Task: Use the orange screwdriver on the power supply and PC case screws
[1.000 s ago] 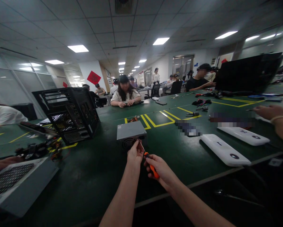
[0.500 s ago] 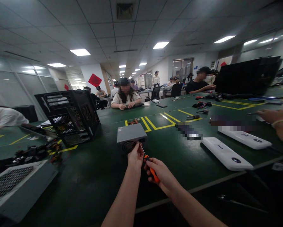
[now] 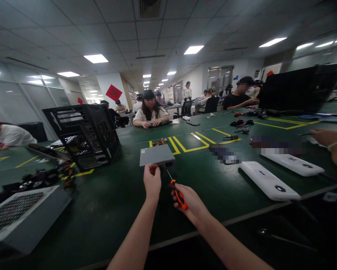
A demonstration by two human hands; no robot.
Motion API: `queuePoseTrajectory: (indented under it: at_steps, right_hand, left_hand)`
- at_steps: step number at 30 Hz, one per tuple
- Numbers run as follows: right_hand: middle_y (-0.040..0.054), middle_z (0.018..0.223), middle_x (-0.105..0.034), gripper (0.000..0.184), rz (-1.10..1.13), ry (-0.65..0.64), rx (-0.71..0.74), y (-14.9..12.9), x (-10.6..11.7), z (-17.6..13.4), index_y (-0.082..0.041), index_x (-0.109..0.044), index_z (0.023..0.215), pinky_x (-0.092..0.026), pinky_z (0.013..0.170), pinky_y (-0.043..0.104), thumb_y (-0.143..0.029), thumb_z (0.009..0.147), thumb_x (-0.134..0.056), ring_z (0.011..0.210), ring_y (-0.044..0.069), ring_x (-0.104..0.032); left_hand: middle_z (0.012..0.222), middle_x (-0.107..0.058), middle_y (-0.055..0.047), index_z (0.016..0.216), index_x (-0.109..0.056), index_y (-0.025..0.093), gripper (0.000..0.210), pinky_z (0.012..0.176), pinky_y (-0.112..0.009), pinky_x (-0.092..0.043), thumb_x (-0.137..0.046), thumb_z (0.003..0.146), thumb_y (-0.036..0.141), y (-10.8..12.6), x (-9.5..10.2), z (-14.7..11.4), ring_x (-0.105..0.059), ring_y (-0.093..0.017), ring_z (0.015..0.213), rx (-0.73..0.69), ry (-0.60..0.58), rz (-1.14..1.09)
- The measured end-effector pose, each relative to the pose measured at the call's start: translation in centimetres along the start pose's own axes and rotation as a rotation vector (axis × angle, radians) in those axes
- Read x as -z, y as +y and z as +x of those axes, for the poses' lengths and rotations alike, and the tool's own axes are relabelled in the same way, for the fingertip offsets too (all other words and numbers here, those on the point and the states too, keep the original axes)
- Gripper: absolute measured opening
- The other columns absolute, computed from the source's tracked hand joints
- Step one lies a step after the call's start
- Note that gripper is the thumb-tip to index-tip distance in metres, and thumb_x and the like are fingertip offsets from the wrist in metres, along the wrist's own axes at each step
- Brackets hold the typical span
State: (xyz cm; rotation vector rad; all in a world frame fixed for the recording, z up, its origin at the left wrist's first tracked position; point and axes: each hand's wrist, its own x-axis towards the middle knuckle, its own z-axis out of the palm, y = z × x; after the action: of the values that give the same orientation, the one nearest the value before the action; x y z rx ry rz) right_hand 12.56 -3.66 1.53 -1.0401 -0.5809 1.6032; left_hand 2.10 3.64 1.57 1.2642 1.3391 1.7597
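Note:
A grey metal computer power supply [image 3: 156,153] stands on the green table, its fan side facing me and a bundle of wires behind it. My right hand [image 3: 189,200] is closed around the orange and black handle of a screwdriver [image 3: 180,197]. The thin shaft slants up and left, its tip at the power supply's front face. My left hand [image 3: 152,183] is in front of that face, left of the shaft, fingers bent and pressed together. Whatever the left fingertips hold, if anything, is too small to make out.
A black computer case [image 3: 84,137] stands at the left, with a larger grey power supply [image 3: 24,221] in front of it. White power banks [image 3: 267,182] lie to the right. Another person's hand [image 3: 330,140] is at the right edge; a person [image 3: 150,112] sits opposite.
My left hand has moved left, away from the screwdriver shaft. The screwdriver in my right hand has shifted slightly up and left, its tip now at the power supply's front.

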Motion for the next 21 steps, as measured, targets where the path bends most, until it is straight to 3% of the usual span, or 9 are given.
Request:
queuePoseTrajectory:
  at_steps: [4, 7, 12, 16, 18, 21]
  right_hand:
    - [-0.003, 0.056, -0.047, 0.008, 0.055, -0.016, 0.046, 0.5, -0.2, 0.2, -0.016, -0.05, 0.074, -0.021, 0.033, 0.012, -0.021, 0.071, -0.055, 0.043, 0.004, -0.041]
    - [-0.005, 0.054, -0.044, 0.013, 0.044, 0.011, 0.088, 0.9, -0.5, 0.2, -0.017, -0.047, 0.071, -0.023, 0.033, 0.012, -0.013, 0.066, -0.058, 0.044, 0.004, -0.042]
    - [-0.0011, 0.057, -0.05, 0.012, 0.025, -0.034, 0.046, 0.6, -0.9, -0.1, -0.015, -0.048, 0.069, -0.03, 0.038, 0.014, -0.025, 0.076, -0.049, 0.045, 0.005, -0.045]
    - [0.0004, 0.058, -0.049, 0.017, 0.064, -0.079, -0.023, 0.6, -1.1, 0.0, -0.013, -0.049, 0.076, -0.027, 0.037, 0.014, -0.028, 0.079, -0.041, 0.043, 0.005, -0.042]
    - [-0.0002, 0.063, -0.048, 0.011, 0.05, -0.04, 0.037, 1.2, -1.1, 0.2, -0.015, -0.046, 0.081, -0.025, 0.036, 0.015, -0.024, 0.075, -0.044, 0.045, 0.005, -0.043]
    - [0.0, 0.08, -0.047, 0.032, -0.146, 0.052, 0.275, 2.5, -0.9, 0.2, -0.019, -0.041, 0.089, -0.035, 0.041, 0.018, -0.01, 0.059, -0.049, 0.057, 0.008, -0.05]
  left_hand:
    - [0.099, -0.056, -0.007, 0.089, -0.057, 0.02, 0.02, 0.085, -0.038, -0.036, -0.049, 0.071, 0.015, 0.9, 0.9, 0.9, -0.05, -0.021, 0.094, -0.542, -0.094, 0.561]
    - [0.111, -0.053, -0.009, 0.098, -0.056, 0.021, 0.027, 0.091, -0.041, -0.028, -0.048, 0.073, 0.016, 0.9, 1.0, 1.1, -0.042, -0.025, 0.106, -0.725, -0.142, 0.788]
    - [0.112, -0.054, -0.008, 0.106, -0.054, 0.022, 0.033, 0.092, -0.042, -0.026, -0.048, 0.074, 0.02, -0.1, 0.9, 1.3, -0.043, -0.025, 0.105, -0.744, -0.162, 0.894]
    - [0.114, -0.053, -0.008, 0.107, -0.053, 0.022, 0.034, 0.092, -0.041, -0.025, -0.048, 0.074, 0.021, -0.3, 1.0, 1.2, -0.042, -0.025, 0.107, -0.753, -0.155, 0.902]
    - [0.113, -0.054, -0.008, 0.106, -0.053, 0.021, 0.033, 0.092, -0.041, -0.025, -0.048, 0.073, 0.022, -0.3, 0.9, 1.1, -0.042, -0.025, 0.106, -0.741, -0.137, 0.902]
    - [0.111, -0.054, -0.009, 0.105, -0.053, 0.021, 0.031, 0.091, -0.041, -0.025, -0.048, 0.074, 0.023, -0.2, 0.8, 1.1, -0.042, -0.025, 0.105, -0.726, -0.124, 0.905]
